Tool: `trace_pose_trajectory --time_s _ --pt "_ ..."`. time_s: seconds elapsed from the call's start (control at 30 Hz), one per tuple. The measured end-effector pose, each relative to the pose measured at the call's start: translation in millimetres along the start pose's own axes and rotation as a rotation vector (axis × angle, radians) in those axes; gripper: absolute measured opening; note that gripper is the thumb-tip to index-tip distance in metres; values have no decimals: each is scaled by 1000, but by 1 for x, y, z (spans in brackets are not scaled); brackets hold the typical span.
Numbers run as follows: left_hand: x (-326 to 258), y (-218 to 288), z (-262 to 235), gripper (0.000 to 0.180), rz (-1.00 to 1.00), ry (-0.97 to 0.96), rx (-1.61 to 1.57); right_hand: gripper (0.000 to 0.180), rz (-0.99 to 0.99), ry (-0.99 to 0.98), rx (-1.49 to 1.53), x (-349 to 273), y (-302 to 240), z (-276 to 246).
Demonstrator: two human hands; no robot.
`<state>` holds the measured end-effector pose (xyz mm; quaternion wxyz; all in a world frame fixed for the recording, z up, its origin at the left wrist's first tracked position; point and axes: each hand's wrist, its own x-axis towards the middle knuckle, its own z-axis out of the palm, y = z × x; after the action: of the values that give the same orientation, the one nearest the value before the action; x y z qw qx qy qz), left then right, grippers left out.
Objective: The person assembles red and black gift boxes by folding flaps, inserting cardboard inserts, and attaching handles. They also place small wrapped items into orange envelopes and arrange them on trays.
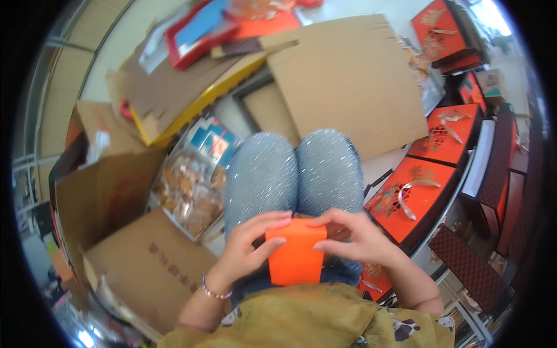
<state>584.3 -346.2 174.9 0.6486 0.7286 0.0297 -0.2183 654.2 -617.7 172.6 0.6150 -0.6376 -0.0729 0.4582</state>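
A small bright orange box (296,258), smooth and creased near its far edge, rests over my lap. My left hand (255,236) grips its left side, with the thumb on the near face and fingers along the far edge. Opposite it, my right hand (353,236) pinches the right side the same way, thumb and forefinger on the far right corner. The underside of the box is hidden, and so are some fingertips. My knees, in sparkly grey-blue cloth, lie just beyond it.
Left of my legs stands a clear bin (194,223) of small wrapped packets, beside open cardboard boxes (145,261). Flat cardboard (354,75) lies ahead. Orange-red gift boxes (415,200) with ribbon handles line the right, near dark checkered boxes (470,269). A red tray (203,43) sits far left.
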Motion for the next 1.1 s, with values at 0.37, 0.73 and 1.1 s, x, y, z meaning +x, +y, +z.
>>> trace_pose_trajectory --time_s 0.37,0.73,1.1 --pt "15 -43 -5 22 31 586 163 42 -353 336 778 38 12 -190" --pt "27 -35 3 8 201 550 535 80 -1062 1400 1066 36 9 -563" --pt "32 -12 25 10 58 597 617 35 -300 854 671 172 57 -359"
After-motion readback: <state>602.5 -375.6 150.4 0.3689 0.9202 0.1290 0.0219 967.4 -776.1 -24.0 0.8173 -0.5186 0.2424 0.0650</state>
